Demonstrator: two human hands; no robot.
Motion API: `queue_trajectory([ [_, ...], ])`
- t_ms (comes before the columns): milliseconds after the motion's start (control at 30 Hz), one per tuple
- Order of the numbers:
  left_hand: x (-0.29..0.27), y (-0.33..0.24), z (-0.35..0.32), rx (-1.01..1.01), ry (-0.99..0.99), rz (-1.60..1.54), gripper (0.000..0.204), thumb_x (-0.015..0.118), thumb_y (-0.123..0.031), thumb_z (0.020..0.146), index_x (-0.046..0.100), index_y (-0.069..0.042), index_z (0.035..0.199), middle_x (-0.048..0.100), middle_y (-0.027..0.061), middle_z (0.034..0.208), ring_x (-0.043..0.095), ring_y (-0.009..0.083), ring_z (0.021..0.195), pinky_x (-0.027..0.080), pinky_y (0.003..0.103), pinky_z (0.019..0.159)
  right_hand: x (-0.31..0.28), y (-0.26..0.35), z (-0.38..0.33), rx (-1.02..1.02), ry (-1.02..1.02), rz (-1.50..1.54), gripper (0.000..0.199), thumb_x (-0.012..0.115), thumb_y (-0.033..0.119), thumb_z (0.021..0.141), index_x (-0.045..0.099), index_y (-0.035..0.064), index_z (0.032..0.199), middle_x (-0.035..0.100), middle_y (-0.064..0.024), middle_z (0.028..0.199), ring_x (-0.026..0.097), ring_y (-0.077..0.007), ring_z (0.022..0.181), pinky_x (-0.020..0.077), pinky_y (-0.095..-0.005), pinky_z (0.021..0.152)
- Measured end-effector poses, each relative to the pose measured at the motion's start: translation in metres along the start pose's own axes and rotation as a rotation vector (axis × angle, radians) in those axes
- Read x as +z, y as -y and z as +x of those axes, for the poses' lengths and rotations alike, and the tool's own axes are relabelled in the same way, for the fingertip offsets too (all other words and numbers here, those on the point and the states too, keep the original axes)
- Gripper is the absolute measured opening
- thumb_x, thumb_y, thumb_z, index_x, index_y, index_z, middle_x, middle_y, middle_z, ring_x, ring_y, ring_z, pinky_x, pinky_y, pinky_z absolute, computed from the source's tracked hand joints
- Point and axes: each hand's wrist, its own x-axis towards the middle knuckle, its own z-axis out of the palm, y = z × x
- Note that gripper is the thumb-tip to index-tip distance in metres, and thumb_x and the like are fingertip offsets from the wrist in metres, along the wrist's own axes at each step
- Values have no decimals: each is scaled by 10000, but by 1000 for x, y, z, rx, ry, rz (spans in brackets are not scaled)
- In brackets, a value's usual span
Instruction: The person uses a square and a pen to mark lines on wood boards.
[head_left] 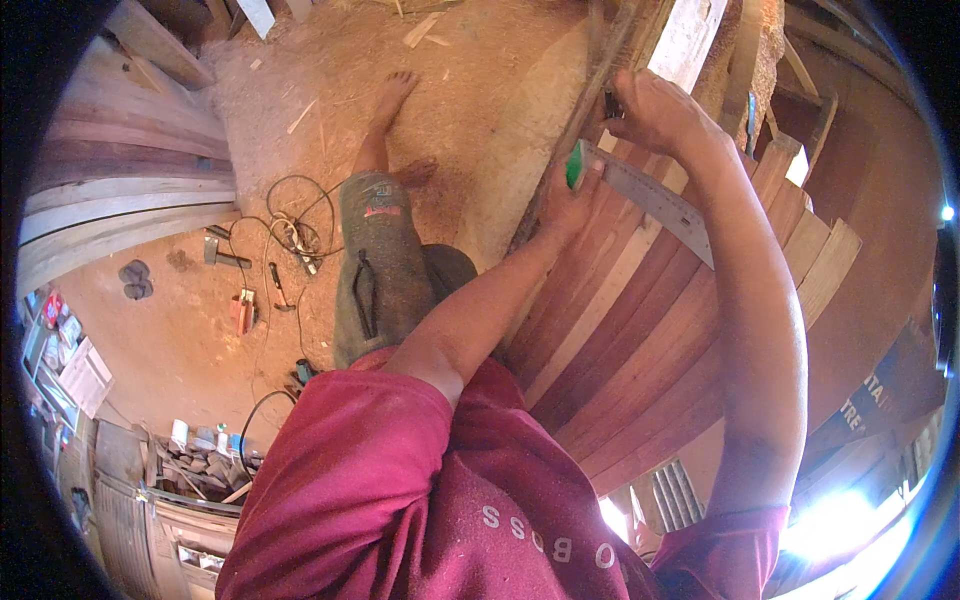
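On the stack of reddish planks (pixel 640 330), pressing a metal square ruler (pixel 655 200) flat with the left hand (pixel 568 200), fingers closed on its green end to steady it; right hand (pixel 650 110) curling shut around what is possibly a pencil, apparently marking along the edge. Tools and cable (pixel 290 235) lying on the sawdust floor (pixel 180 340).

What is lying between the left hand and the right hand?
In the head view, a metal ruler on the reddish planks spans between the left hand, at its green end, and the right hand.
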Motion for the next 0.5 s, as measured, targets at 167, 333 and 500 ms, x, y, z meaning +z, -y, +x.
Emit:
queue_trajectory([
  [167, 2, 7, 4, -5, -24, 47, 704, 618, -599, 951, 552, -51, 1389, 615, 262, 1314, 576, 434, 1252, 445, 494, 1053, 9, 3, 7, -9, 62, 28, 438, 804, 308, 836, 600, -25, 1033, 688, -268, 1017, 677, -440, 1012, 546, -500, 895],
  [333, -3, -4, 0, -46, 39, 78, 733, 611, -614, 949, 529, -52, 1412, 603, 264, 1337, 567, 426, 1272, 434, 493, 1071, 26, 4, 9, 14, 80, 100, 302, 712, 267, 890, 692, 39, 1087, 700, -240, 1140, 679, -396, 1110, 550, -487, 939],
  [500, -4, -3, 1, -86, 32, 133, 794, 560, -680, 944, 509, -50, 1424, 601, 264, 1344, 559, 427, 1288, 423, 493, 1084, 33, 6, 12, -3, 85, 52, 287, 663, 247, 927, 689, 16, 1093, 701, -248, 1132, 686, -398, 1098, 553, -490, 933],
])
